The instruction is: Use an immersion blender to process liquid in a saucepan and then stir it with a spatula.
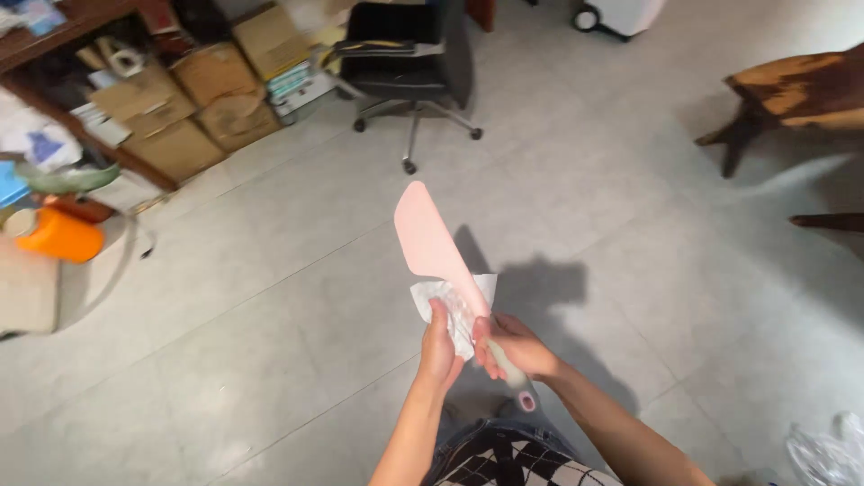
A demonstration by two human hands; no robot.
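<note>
A pink spatula-shaped blade [427, 234] points up and away from me, its pale handle ending in a pink cap near my lap. My right hand [515, 346] grips that handle. My left hand [439, 346] holds a crumpled white tissue [450, 301] pressed against the lower part of the blade, just above the handle. Both hands are close together over the grey tiled floor [270, 342].
A black office chair [409, 54] on wheels stands ahead. Cardboard boxes [193, 108] and a cluttered shelf line the left, with an orange container [61, 237] below. A dark wooden bench [792, 94] sits at the right, a clear plastic bag [828, 450] at bottom right.
</note>
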